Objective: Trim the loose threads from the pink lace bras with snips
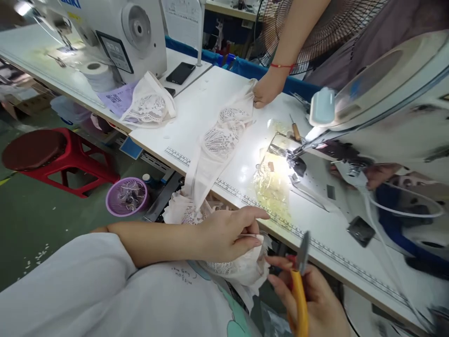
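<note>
My left hand (228, 234) is closed over my lap, thumb and fingers pinching the edge of a white lace bra (242, 264). Yellow-handled scissors (299, 299) sit in my right hand (315, 295), blades pointing up. The thumb and forefinger of that hand are at the bra's right edge; whether they grip it I cannot tell. More white lace pieces (182, 210) lie bunched behind my left wrist. Another lace bra (220, 138) stretches across the table and hangs over its front edge. A co-worker's hand (268, 89) with a red bracelet holds its far end.
A lit sewing machine needle area (293, 159) is at right, with a wooden-handled awl (295, 128) behind it. Another sewing machine (140, 37), a phone (181, 73) and a lace cup (150, 103) are at left. A red stool (63, 159) and purple basket (126, 213) stand below.
</note>
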The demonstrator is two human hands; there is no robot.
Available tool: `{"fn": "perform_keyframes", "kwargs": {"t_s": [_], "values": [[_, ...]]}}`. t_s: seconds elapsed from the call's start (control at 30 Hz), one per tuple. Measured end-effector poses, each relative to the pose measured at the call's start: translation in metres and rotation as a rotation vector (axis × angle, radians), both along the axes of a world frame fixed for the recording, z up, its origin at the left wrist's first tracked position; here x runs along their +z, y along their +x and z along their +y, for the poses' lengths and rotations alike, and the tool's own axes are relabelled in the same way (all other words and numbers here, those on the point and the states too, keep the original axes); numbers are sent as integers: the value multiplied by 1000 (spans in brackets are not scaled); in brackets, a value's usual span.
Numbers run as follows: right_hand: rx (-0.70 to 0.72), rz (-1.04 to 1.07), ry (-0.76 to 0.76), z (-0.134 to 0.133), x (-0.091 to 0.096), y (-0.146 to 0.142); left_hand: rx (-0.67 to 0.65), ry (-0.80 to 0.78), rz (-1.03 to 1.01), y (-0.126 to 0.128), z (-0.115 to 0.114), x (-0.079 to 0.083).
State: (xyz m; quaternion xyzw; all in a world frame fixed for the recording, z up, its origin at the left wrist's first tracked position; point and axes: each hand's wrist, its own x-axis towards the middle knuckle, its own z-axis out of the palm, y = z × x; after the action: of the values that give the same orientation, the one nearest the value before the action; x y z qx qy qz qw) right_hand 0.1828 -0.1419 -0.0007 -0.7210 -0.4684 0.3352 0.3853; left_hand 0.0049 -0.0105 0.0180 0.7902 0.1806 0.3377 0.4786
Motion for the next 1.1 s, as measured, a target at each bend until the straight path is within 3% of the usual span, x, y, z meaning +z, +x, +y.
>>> {"fn": "perform_keyframes", "kwargs": {"t_s": [0.1,0.17,0.3,0.43,0.67,0.83,0.97,1.1], "values": [[-18,152,122,16,20,-3,-101,-122,25,3,-2,4],[80,192,183,28,29,-3,-131,-181,31,4,-2,5],[258,70,141,49,40,-2,-173,-237,28,6,0,5],[317,-18,120,58,43,-2,-184,-264,52,4,2,7],[244,-15,249,60,40,-13,-83,-245,266,1,1,7],[148,85,165,62,33,-16,-142,-511,113,3,3,2],[364,153,141,52,17,6,-190,-749,148,-1,13,4],[572,101,-50,27,5,26,-177,-901,276,-7,22,4]]}}
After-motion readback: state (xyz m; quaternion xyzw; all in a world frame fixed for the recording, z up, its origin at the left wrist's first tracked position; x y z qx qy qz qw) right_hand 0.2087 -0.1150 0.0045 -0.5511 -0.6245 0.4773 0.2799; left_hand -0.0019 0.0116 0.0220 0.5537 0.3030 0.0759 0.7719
